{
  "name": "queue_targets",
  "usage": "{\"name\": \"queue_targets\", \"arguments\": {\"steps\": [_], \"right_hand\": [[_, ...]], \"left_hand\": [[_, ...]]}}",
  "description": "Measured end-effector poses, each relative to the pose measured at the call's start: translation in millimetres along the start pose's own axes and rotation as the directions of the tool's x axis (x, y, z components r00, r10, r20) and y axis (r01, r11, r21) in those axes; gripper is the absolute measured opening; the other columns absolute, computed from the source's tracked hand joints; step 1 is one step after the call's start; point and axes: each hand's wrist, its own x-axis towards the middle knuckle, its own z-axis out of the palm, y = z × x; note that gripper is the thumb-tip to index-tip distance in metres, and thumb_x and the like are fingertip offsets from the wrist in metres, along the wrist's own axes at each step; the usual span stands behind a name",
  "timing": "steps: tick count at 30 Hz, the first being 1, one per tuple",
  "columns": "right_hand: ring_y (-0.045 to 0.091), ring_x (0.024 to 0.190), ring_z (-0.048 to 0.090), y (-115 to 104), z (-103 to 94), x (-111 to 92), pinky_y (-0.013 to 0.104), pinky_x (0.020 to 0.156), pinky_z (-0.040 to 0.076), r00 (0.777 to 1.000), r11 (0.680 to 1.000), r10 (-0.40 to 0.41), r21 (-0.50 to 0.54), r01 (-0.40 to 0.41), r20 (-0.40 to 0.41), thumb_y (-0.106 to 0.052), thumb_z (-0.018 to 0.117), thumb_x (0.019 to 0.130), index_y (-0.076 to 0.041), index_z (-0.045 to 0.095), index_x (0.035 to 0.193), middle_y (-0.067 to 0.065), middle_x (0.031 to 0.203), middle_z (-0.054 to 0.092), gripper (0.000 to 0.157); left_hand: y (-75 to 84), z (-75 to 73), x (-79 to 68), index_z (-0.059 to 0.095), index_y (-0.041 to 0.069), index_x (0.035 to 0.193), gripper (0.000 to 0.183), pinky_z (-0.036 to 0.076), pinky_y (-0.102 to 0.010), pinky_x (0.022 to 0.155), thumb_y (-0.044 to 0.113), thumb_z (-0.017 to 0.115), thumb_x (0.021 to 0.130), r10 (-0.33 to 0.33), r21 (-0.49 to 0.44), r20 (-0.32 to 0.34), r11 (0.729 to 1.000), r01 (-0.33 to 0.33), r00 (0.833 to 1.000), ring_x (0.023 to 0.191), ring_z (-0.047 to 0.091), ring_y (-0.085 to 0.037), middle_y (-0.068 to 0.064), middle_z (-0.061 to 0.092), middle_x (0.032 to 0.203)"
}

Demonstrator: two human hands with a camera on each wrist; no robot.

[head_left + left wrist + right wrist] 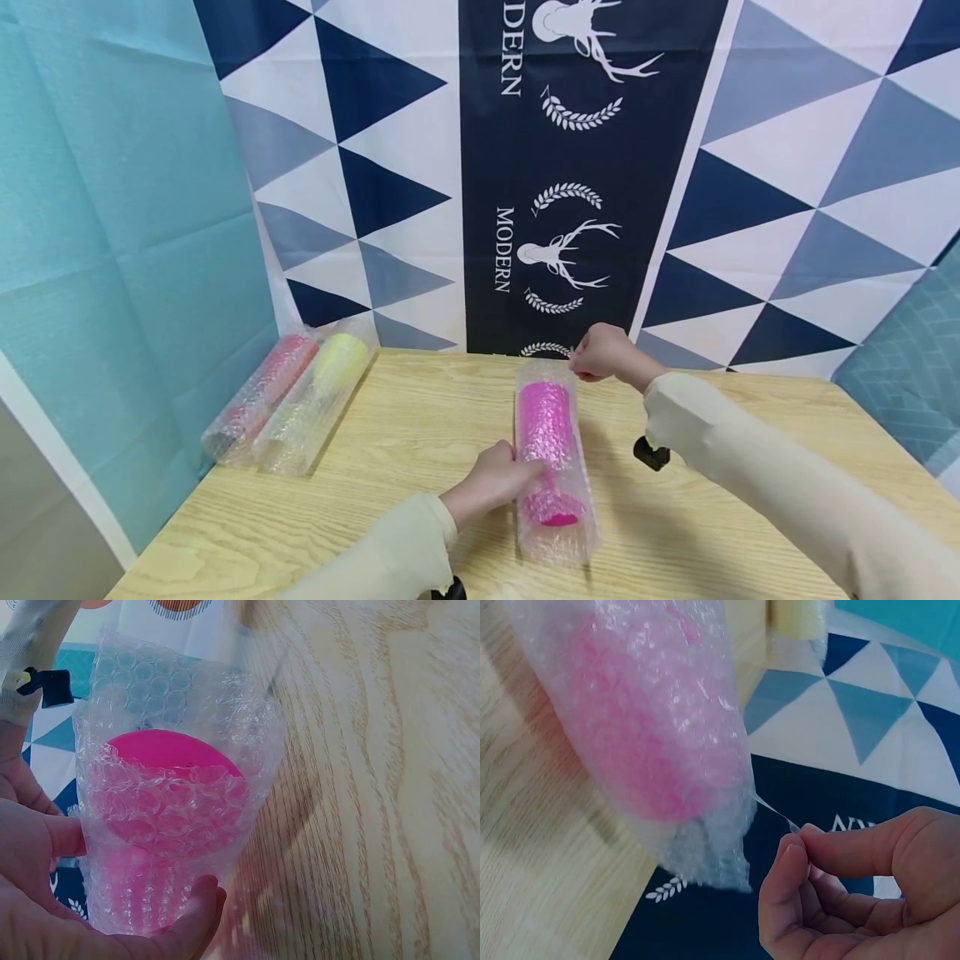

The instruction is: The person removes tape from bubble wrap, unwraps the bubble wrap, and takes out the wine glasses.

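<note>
A bright pink cylinder [546,421] with a flat, round end [176,754] lies inside a loose tube of bubble wrap [558,546] on the table. My left hand [495,479] grips the wrapped roll near its lower part, thumb and fingers around the side. In the left wrist view that hand [97,915] holds the wrap below the pink end. At the far end of the roll is my right hand [603,352]. Between its thumb and forefinger it pinches a thin strip of clear tape [776,812], pulled taut from the edge of the wrap.
Two more bubble-wrapped rolls, one red [273,379] and one yellow [337,367], lie side by side at the table's left back. The wooden table [405,417] meets a patterned cloth [405,275] behind and a teal curtain [135,250] on the left.
</note>
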Motion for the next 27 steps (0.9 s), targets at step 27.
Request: {"name": "queue_targets", "arguments": {"steps": [27], "right_hand": [[0.001,0.06,0.058,114,-18.1,-33,0.017,0.061,0.054,0.977,0.903,0.127,0.387,-0.186,0.172,-0.003,0.058,0.09,0.016,0.06,0.099,-0.004,0.068,0.062,0.021]], "left_hand": [[0.7,11.3,7.6,0.055,0.001,0.101,0.043,0.046,-0.03,0.066,0.036,0.068,0.081,0.01,-0.054,0.004,0.998,-0.01,1.0,0.076,0.054,-0.019,-0.007,0.057,0.086]]}}
